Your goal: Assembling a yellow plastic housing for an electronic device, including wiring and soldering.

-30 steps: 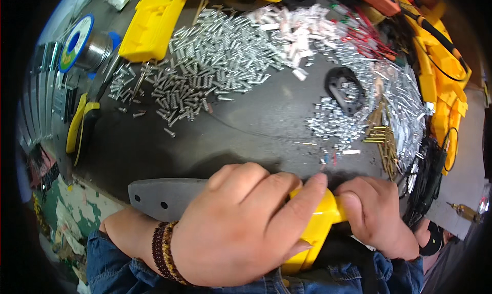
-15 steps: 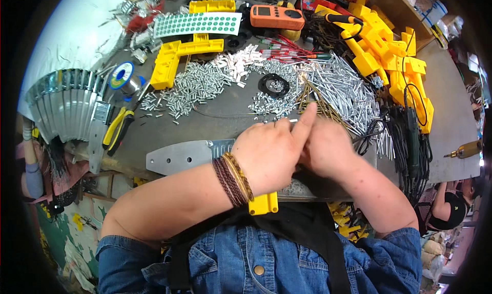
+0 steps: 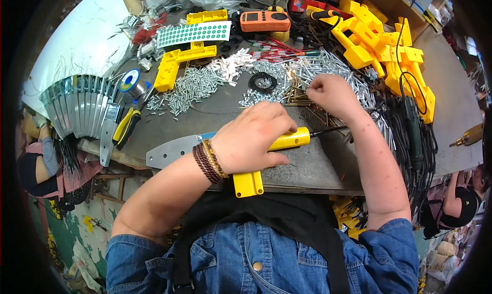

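Under my left hand (image 3: 252, 139) lies a yellow plastic housing (image 3: 294, 140), its rounded end to the right with a black cable coming out. The hand's fingers are closed round it, thumb on the near side. One leg of the housing sticks out toward me over the table edge. A flat grey metal plate (image 3: 166, 153) with holes extends from it to the left. My right hand (image 3: 330, 95) is at the piles of fasteners, fingertips pinched together beside the brass-coloured screws (image 3: 297, 90). What the fingertips hold, if anything, is hidden. Long silver screws (image 3: 328, 66) lie just behind that hand.
Loose small silver sleeves (image 3: 192, 91), white pieces (image 3: 233, 66) and a black ring (image 3: 262, 82) cover the mid-table. Pliers (image 3: 125, 127), a solder spool (image 3: 134, 83) and metal plates (image 3: 77, 107) sit left. Yellow housings (image 3: 394, 53) and black cables (image 3: 410, 140) crowd the right. An orange meter (image 3: 265, 21) stands behind.
My hands have come apart: the right has moved up and right to the screws, fingers pinched. The left no longer points its index finger and rests round the housing, whose rounded end now shows.
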